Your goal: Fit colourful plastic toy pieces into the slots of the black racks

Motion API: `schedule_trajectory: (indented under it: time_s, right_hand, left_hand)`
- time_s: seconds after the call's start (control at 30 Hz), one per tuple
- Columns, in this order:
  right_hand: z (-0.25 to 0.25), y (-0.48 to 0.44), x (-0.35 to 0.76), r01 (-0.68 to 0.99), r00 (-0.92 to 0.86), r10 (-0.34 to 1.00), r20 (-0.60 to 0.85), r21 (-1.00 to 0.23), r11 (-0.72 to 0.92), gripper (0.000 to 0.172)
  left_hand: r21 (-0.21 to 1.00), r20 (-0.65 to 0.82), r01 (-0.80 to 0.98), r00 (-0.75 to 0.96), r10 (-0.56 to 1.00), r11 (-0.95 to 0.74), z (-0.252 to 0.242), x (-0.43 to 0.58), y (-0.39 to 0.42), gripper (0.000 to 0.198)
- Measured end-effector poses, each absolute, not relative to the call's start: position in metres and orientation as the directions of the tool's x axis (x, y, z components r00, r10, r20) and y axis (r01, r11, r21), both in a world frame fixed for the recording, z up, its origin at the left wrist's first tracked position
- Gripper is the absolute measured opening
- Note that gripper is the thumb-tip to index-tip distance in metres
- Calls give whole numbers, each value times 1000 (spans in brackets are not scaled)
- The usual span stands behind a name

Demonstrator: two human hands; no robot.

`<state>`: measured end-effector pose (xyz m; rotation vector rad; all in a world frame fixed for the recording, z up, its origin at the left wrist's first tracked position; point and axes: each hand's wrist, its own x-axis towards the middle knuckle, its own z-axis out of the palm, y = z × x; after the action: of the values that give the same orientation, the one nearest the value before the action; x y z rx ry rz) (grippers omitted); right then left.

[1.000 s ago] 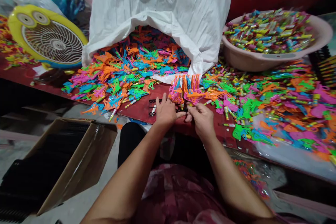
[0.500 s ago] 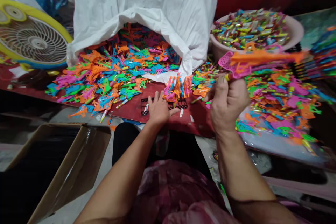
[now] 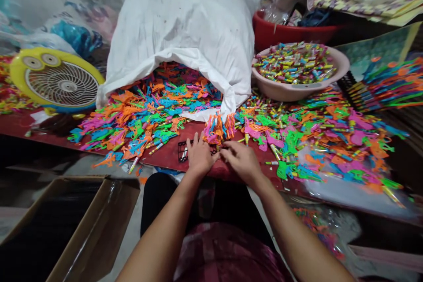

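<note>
My left hand [image 3: 200, 157] lies with fingers spread on a black plastic rack [image 3: 181, 152] at the red table's front edge, covering much of it. A tight row of orange, pink and blue plastic toys [image 3: 220, 128] stands just beyond the fingers, at the rack's far side. My right hand [image 3: 240, 161] is at the rack's right end, thumb and fingers closed together beside a small yellowish piece. What they pinch is mostly hidden.
A white sack [image 3: 181, 17] spills colourful plastic toys [image 3: 145, 114] onto the red table [image 3: 168, 150]. To the right are a pink basin [image 3: 294, 90] of small wrapped tubes, another toy heap [image 3: 343, 136] and filled racks [image 3: 390, 86]. A yellow fan [image 3: 66, 83] stands left; an open carton [image 3: 99, 220] sits below.
My right hand has come down and left from above the right-hand heap, where it held orange and pink toys, to the rack. My left hand stays on the rack. The view has shifted.
</note>
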<state>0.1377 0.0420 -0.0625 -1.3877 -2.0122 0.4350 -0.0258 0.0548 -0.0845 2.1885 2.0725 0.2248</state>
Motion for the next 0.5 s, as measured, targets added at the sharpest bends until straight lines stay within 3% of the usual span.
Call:
schedule_trajectory:
  time_s: [0.13, 0.33, 0.5]
  right_hand:
    - [-77, 54, 103, 712, -203, 943, 266, -621, 328, 15]
    - [-93, 55, 110, 565, -221, 840, 496, -637, 525, 23]
    - [-92, 50, 107, 488, -43, 883, 468, -761, 427, 27]
  left_hand:
    - [201, -2, 978, 63, 998, -61, -84, -26, 57, 63]
    - [223, -20, 974, 45, 999, -39, -83, -25, 60, 62]
    - [234, -23, 972, 27, 999, -21, -82, -22, 60, 65]
